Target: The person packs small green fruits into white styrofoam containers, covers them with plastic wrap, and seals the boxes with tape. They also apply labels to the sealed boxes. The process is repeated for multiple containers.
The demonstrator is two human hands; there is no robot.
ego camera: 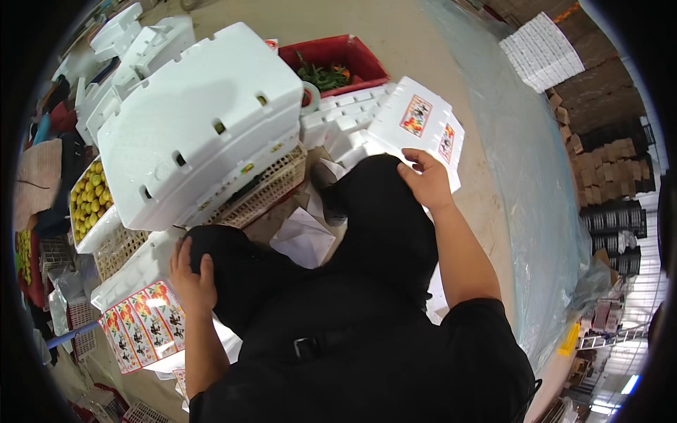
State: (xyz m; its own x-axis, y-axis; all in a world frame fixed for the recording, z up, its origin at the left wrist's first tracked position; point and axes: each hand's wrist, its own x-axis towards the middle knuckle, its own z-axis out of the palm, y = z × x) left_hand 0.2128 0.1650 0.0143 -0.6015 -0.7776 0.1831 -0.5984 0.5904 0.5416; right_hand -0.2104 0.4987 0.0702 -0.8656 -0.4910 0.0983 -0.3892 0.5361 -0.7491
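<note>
I sit with both knees in front of me. My left hand (194, 277) rests at the outer side of my left knee, fingers apart, with nothing seen in it. Just beyond its wrist lies a sheet of printed fruit labels (145, 325) on white foam. My right hand (427, 180) is at my right knee, thumb and forefinger apart and bent, with nothing seen between them. Beside it is a white foam lid (394, 119) bearing two printed labels; I cannot tell whether the hand touches it. A large closed white foam box (201, 100) stands ahead on a plastic crate (264, 190).
A red bin (367, 55) holds green leaves (322, 76). A roll of tape (311, 98) stands near it. Yellow-green fruit (92, 198) fills a box at the left. Paper (304, 238) lies between my feet. Plastic sheeting (508, 174) hangs or lies along the right.
</note>
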